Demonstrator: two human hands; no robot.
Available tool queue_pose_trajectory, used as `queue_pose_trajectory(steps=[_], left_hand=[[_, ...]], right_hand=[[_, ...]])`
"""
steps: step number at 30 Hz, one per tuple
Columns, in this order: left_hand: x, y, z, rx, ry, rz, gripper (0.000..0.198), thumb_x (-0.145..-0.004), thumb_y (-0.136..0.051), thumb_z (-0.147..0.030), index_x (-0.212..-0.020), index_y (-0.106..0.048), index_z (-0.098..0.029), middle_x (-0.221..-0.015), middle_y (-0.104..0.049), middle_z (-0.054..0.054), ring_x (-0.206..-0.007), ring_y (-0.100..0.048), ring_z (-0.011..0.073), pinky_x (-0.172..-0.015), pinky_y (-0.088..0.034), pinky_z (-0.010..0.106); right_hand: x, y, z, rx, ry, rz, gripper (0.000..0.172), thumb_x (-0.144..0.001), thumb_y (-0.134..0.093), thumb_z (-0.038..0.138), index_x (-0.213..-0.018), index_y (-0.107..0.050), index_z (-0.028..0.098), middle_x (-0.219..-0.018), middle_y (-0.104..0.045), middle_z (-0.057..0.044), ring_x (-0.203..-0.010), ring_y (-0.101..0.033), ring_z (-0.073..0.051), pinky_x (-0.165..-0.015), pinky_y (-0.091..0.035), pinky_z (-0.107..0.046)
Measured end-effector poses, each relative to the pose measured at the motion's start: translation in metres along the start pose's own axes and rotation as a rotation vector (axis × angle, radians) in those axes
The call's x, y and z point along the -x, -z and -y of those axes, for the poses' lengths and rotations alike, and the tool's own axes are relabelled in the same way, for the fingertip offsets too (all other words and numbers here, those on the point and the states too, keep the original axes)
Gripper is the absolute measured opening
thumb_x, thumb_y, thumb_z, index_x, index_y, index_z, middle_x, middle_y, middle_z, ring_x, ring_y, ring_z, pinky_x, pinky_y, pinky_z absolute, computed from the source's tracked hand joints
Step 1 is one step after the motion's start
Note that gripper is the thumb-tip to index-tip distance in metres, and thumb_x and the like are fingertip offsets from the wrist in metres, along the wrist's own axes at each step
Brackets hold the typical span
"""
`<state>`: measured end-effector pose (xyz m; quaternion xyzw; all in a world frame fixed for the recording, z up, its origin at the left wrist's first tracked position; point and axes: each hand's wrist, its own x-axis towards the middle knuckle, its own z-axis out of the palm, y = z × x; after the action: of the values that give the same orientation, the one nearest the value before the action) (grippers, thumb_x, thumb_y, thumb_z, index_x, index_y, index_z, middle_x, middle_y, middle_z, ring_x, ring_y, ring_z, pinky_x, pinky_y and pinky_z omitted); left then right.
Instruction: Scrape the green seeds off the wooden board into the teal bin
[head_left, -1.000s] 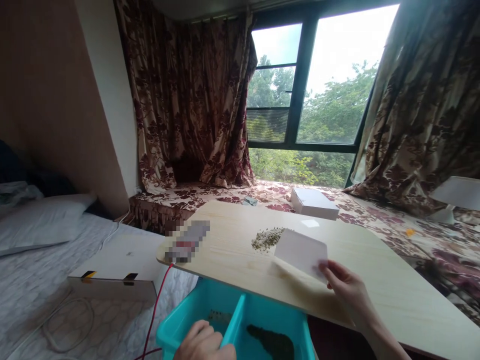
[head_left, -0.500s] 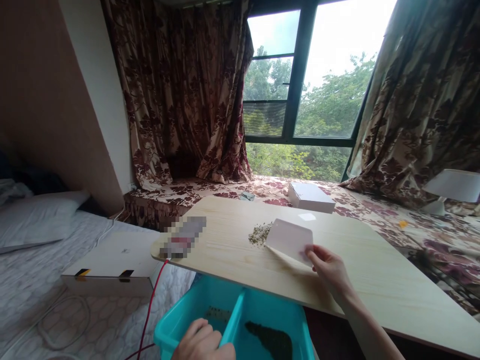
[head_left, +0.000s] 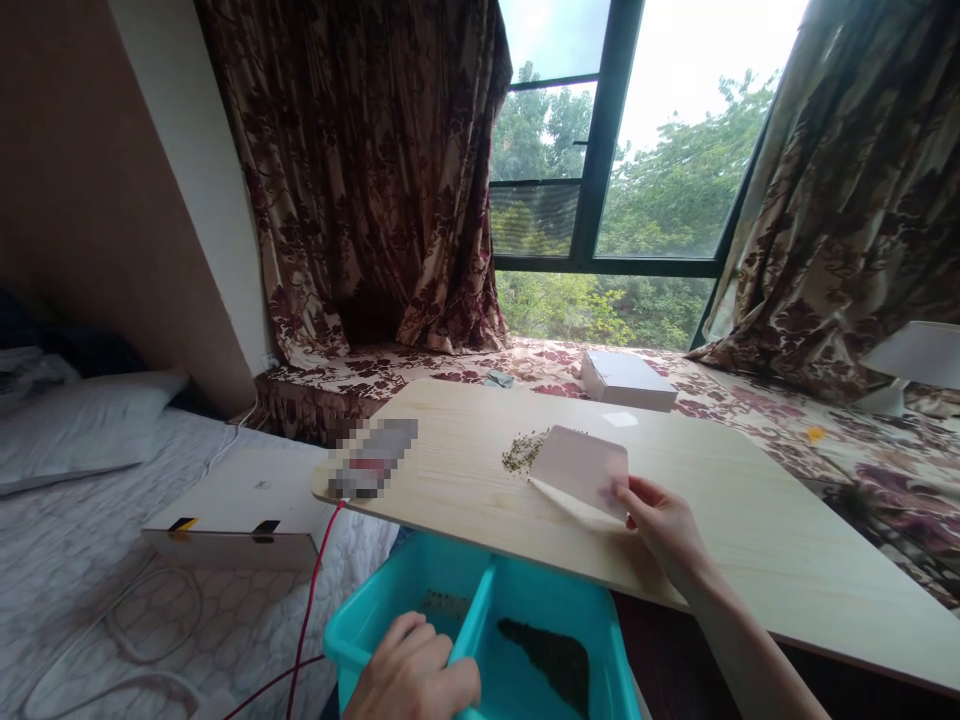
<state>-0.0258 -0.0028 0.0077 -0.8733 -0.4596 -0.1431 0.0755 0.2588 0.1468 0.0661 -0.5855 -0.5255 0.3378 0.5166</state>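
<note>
My right hand (head_left: 664, 520) pinches the lower right corner of a translucent white plastic scraper card (head_left: 581, 465), held tilted over the pale wooden table. Against the card's left edge lies a scattered heap of small greenish-brown grains (head_left: 523, 453), partly hidden by it. Below the table edge is a turquoise two-compartment bin (head_left: 360, 610). My left hand (head_left: 416, 670) is closed on its near side by the divider, fingertips hidden. A dark pile of grains (head_left: 551, 660) fills part of the right compartment; a few grains (head_left: 444, 602) lie in the left one.
On the wooden table (head_left: 465, 440), a blurred-out device (head_left: 375, 460) with a red cable (head_left: 311, 590) lies at the left. A white box (head_left: 240, 505) rests on the bed. Another white box (head_left: 628, 380) and a lamp (head_left: 911, 360) stand on the window seat.
The view has shifted slightly, so the scene sits a little differently in the frame. The card stays beside the grains in my right hand, and my left hand keeps its hold on the bin.
</note>
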Motion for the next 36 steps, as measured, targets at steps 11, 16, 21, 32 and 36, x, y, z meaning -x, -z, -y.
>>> queue_pose_trajectory(steps=[11, 16, 21, 32, 36], left_hand=[[-0.002, 0.001, 0.000, 0.029, 0.027, -0.014, 0.018, -0.080, -0.064, -0.033, -0.071, -0.052, -0.023, -0.062, -0.045, -0.005, -0.061, -0.045, 0.0153, -0.079, -0.036, 0.030], [-0.005, 0.010, -0.002, 0.104, 0.083, 0.032, 0.034, -0.069, -0.073, -0.048, -0.069, -0.050, -0.022, -0.063, -0.044, -0.006, -0.061, -0.045, 0.0152, -0.074, -0.035, 0.030], [-0.007, 0.016, -0.003, 0.115, 0.125, 0.074, 0.036, -0.060, -0.081, -0.040, -0.067, -0.051, -0.021, -0.064, -0.045, -0.006, -0.062, -0.046, 0.0146, -0.073, -0.035, 0.031], [-0.011, 0.039, -0.006, 0.166, 0.175, 0.222, 0.040, -0.065, -0.082, -0.047, -0.072, -0.053, -0.020, -0.072, -0.054, -0.004, -0.074, -0.053, 0.0198, -0.072, -0.037, 0.032], [-0.014, 0.043, -0.007, 0.196, 0.194, 0.249, 0.039, -0.065, -0.083, -0.044, -0.072, -0.053, -0.020, -0.072, -0.055, -0.004, -0.074, -0.054, 0.0194, -0.071, -0.037, 0.031]], right_hand=[[-0.006, -0.005, 0.005, 0.058, 0.046, 0.055, 0.032, -0.063, -0.060, 0.038, -0.078, -0.075, 0.014, -0.070, -0.073, -0.008, -0.050, -0.053, -0.014, -0.046, -0.043, -0.026], [-0.002, 0.003, 0.007, 0.075, 0.065, 0.031, 0.032, -0.062, -0.060, 0.037, -0.079, -0.075, 0.014, -0.071, -0.073, -0.008, -0.054, -0.056, -0.016, -0.045, -0.043, -0.026], [0.000, 0.003, 0.007, 0.074, 0.068, 0.039, 0.032, -0.062, -0.060, 0.036, -0.079, -0.075, 0.014, -0.069, -0.073, -0.007, -0.054, -0.056, -0.016, -0.045, -0.043, -0.025], [0.005, 0.003, 0.012, 0.067, 0.043, 0.061, 0.031, -0.060, -0.060, 0.037, -0.076, -0.076, 0.015, -0.068, -0.073, -0.007, -0.052, -0.055, -0.015, -0.045, -0.043, -0.026], [0.007, 0.002, 0.013, 0.054, 0.030, 0.081, 0.031, -0.060, -0.061, 0.038, -0.075, -0.076, 0.014, -0.071, -0.073, -0.008, -0.050, -0.053, -0.014, -0.046, -0.043, -0.026]])
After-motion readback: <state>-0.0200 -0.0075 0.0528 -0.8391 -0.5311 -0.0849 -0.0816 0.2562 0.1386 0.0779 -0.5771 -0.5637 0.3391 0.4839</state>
